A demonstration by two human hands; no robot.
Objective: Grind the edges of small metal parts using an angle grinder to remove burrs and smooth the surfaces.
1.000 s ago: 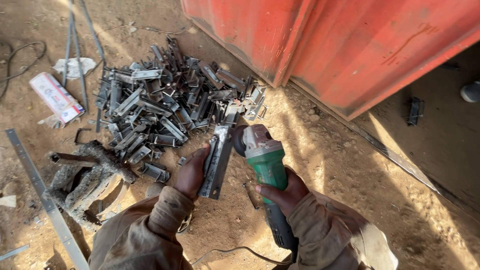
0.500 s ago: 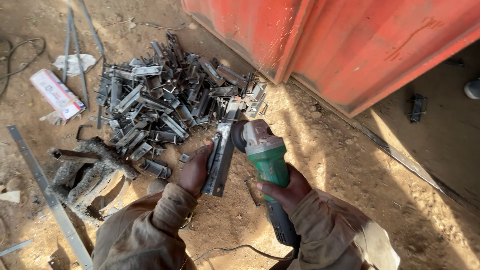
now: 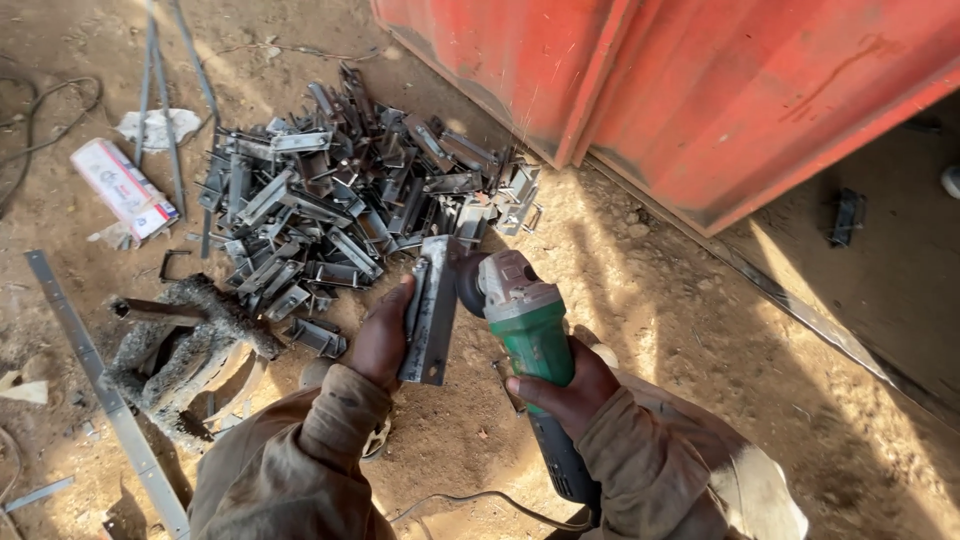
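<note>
Head view: bare dirt ground (image 3: pixel 700 330) runs beside a red metal wall (image 3: pixel 700 90). The left hand (image 3: pixel 385 335) grips a grey metal bracket (image 3: pixel 432 310), now tilted more upright than a moment ago, its upper edge touching the disc of a green grinder (image 3: pixel 525 320) clenched in the right hand (image 3: pixel 570 385). A pile of brackets (image 3: pixel 340 200) lies just beyond.

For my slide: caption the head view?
Left hand steadies metal bracket; right hand holds green angle grinder.

Sunlit dirt ground (image 3: pixel 680 330), red metal wall (image 3: pixel 700 90)
</note>
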